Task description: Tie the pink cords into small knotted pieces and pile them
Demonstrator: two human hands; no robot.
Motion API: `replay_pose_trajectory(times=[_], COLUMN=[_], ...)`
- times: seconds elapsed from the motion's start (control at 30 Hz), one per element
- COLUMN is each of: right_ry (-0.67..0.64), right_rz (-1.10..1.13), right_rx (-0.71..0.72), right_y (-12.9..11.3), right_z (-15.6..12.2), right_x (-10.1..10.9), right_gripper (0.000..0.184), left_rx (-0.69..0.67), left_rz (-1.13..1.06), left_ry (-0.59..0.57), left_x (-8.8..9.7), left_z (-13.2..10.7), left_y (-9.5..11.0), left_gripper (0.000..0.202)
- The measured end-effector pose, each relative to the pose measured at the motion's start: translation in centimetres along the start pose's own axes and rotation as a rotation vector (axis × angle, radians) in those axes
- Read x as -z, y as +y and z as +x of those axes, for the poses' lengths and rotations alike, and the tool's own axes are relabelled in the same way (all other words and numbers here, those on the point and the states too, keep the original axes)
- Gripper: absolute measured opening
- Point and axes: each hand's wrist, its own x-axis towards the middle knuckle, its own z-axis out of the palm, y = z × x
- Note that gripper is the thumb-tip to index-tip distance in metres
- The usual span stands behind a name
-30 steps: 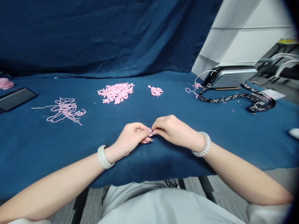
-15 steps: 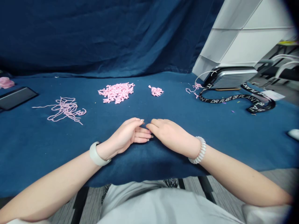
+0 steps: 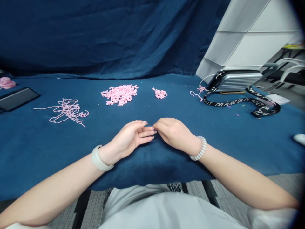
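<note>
My left hand [image 3: 130,137], a pale band at its wrist, is held over the blue cloth with its palm turned inward and its fingers stretched out. Against its fingertips, my right hand [image 3: 172,132] has thumb and fingers pressed together in a pinch. Whatever lies in that pinch, if anything, is hidden. Beyond the hands are a heap of small pink knotted yarn pieces [image 3: 121,94] and, to its right, a smaller pink pile [image 3: 160,93]. A loose tangle of pink yarn [image 3: 69,110] lies left of my left hand.
A dark flat tablet-like device [image 3: 18,98] and a pink ball-like object [image 3: 7,83] are at the far left. At the right stand a silver ribbed case [image 3: 240,81], a black lettered strap [image 3: 234,102] and pink yarn scraps [image 3: 199,91]. A white object [image 3: 299,138] sits at the right edge.
My right hand has risen slightly and moved a little left, its pinch now at my left fingertips. The left fingers are a bit more spread. The piles look unchanged.
</note>
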Motion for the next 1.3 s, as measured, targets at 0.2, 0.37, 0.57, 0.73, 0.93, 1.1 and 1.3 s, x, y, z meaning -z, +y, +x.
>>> replay_pose_trajectory(times=[0.2, 0.37, 0.57, 0.73, 0.93, 1.1, 1.3], right_ry=[0.272, 0.315, 0.207, 0.201, 0.18, 0.161, 0.159], right_rz=[0.21, 0.646, 1.252, 1.364, 1.548, 1.649, 1.688], right_rx=[-0.085, -0.368, -0.547, -0.562, -0.602, -0.659, -0.659], right_y=[-0.2, -0.8, -0.5, -0.4, -0.2, -0.2, -0.3], right_z=[0.1, 0.7, 1.1, 1.0, 1.0, 1.1, 1.1], right_x=[-0.8, -1.2, -1.7, -1.9, -2.2, -2.1, -2.0], right_gripper=[0.021, 0.015, 0.02, 0.018, 0.013, 0.011, 0.007], left_rx=[-0.09, -0.213, -0.411, -0.47, -0.495, -0.531, -0.634], left_rz=[-0.213, -0.048, 0.227, 0.299, 0.383, 0.441, 0.559], left_ry=[-0.087, -0.04, 0.045, 0.041, 0.05, 0.037, 0.022], left_x=[-0.2, -0.2, 0.0, 0.1, 0.3, 0.2, 0.1], left_z=[0.0, 0.0, 0.1, 0.3, 0.3, 0.1, 0.0], left_y=[-1.4, -2.1, -1.9, -1.8, -1.5, -1.3, -1.1], left_gripper=[0.01, 0.012, 0.024, 0.024, 0.026, 0.023, 0.023])
